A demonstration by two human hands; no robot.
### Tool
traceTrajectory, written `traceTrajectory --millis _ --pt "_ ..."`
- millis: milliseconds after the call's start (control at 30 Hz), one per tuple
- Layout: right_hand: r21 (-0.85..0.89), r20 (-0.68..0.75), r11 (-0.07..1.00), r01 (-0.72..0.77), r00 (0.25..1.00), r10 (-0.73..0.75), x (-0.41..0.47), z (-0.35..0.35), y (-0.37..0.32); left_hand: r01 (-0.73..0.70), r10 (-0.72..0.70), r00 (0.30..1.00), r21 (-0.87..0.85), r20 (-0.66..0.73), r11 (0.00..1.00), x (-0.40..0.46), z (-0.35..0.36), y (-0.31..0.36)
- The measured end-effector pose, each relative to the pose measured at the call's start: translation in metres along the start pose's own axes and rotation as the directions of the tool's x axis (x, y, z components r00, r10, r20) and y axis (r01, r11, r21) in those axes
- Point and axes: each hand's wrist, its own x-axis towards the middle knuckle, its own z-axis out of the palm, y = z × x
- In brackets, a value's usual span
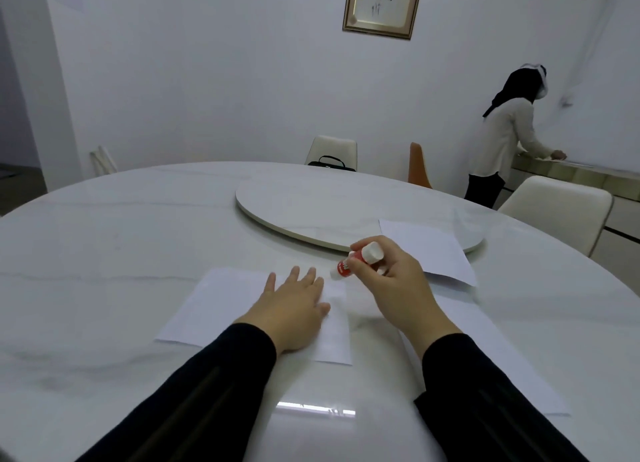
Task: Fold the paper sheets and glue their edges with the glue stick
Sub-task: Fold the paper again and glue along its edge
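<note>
Left hand [294, 309] flat, fingers straight and spread, pressing the sheet [214, 306] near the table's [104, 240] front edge. Right hand [391, 281] curled round the glue stick [360, 259], tip angled down just above the sheet's far right corner

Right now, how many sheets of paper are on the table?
3: one sheet under the left hand, one beyond the right hand overlapping the turntable's edge, one beneath the right forearm. More may lie out of view.
</note>
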Motion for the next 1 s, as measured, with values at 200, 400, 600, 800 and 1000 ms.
traceTrajectory --millis 200,400,600,800,1000 --pt "-0.146 0.107 0.989 -0.025 0.993 0.040 -0.002 0.002 0.003 -0.009 0.008 0.999 0.050 0.032 0.999 0.000 0.005 -0.003" --pt "-0.037 0.186 0.997 -0.072 0.979 0.077 -0.005 -0.001 -0.003 -0.001 -0.001 0.999 0.048 0.032 0.999 0.001 0.005 -0.003" --pt "0.104 0.403 0.991 -0.086 0.914 0.037 -0.008 -0.011 -0.015 0.001 -0.003 0.999 0.041 0.049 0.999 0.000 0.003 -0.003" --pt "0.117 0.576 0.979 -0.167 0.814 0.070 -0.009 -0.015 -0.020 -0.003 0.002 0.999 0.033 0.043 0.999 0.000 0.004 -0.002" --pt "0.649 0.342 0.700 -0.298 0.936 0.082 -0.004 -0.023 -0.016 -0.159 0.169 0.977 -0.080 0.132 0.984 -0.008 -0.007 -0.012"
